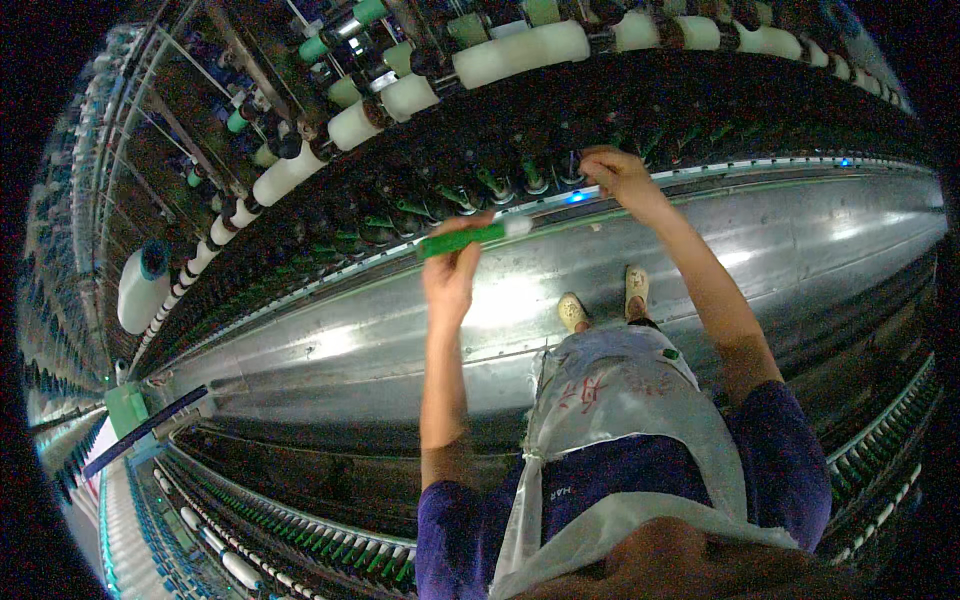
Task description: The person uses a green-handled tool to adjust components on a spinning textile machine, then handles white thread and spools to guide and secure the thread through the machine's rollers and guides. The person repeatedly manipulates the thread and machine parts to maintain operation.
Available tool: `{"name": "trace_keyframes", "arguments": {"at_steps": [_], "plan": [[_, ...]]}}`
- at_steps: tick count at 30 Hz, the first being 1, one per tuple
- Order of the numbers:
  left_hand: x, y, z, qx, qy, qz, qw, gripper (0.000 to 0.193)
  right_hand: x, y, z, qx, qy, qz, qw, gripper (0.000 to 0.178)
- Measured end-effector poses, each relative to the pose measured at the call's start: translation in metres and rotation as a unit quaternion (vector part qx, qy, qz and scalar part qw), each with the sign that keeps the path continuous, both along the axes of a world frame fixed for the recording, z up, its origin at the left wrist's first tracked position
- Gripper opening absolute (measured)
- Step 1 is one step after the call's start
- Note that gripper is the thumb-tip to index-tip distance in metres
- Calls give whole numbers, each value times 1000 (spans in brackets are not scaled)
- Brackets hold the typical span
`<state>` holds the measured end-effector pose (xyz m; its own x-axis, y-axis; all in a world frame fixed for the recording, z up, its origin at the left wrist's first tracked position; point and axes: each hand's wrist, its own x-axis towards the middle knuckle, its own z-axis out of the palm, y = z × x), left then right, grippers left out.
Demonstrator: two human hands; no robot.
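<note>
- Green bobbin (462,239): left of the blue light (577,197), gripped in the left hand (452,278).
- Right hand (622,180): just right of the light, fingers curled; I cannot tell whether it grasps anything.
- White rollers (522,55): a row beyond the light.

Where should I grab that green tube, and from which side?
Probably around its green middle, coming from the person's own side, like the left hand: the green tube looks long and slim and lies nearly crosswise, its white end pointing right.
</note>
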<state>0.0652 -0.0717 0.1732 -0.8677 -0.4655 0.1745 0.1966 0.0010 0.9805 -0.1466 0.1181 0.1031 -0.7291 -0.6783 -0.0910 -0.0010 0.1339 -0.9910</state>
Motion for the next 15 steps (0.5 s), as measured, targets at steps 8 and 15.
{"name": "trace_keyframes", "arguments": {"at_steps": [8, 15], "plan": [[-127, 55, -7, -89, 28, 70, 993, 24, -20, -1, 95, -2, -84, 48, 995, 21], [-184, 109, -139, -198, -187, 230, 934, 30, -14, 24, 197, -217, 149, 40, 964, 18]]}}
